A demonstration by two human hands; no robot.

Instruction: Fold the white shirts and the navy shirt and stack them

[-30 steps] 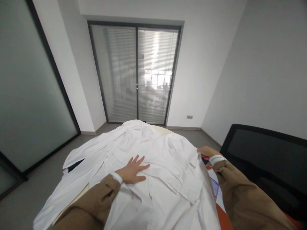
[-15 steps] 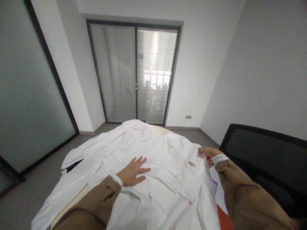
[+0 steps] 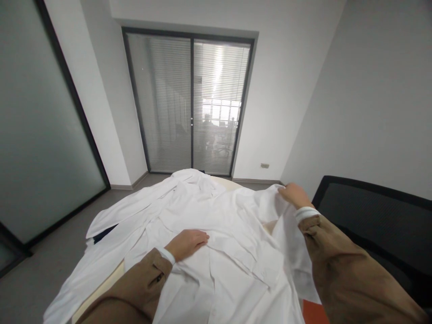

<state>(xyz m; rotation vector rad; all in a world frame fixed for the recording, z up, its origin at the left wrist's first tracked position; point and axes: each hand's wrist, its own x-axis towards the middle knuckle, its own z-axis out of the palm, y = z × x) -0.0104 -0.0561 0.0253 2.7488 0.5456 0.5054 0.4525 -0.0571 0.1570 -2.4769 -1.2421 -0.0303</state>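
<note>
A white coat (image 3: pixel 232 234) with long sleeves and buttons lies spread over a table, wrinkled in several places. My left hand (image 3: pixel 189 244) rests on the middle of it, fingers drawn together at a fold of the cloth; its fingertips are partly hidden. At the right side, my right hand (image 3: pixel 294 195) pinches an edge of the coat and holds it raised. The lifted cloth hangs down from those fingers along the inside of my right forearm.
Bare pale tabletop (image 3: pixel 101 288) shows at the left, with a dark thing (image 3: pixel 105 234) under the cloth. An orange-red surface (image 3: pixel 314 311) peeks out at the lower right. A black mesh chair (image 3: pixel 374 220) stands close on the right. A glazed door with blinds (image 3: pixel 192 103) is behind.
My right hand has risen, lifting the coat's right edge, which now covers the screen-like thing beneath. My left hand's spread fingers have closed together on the cloth.
</note>
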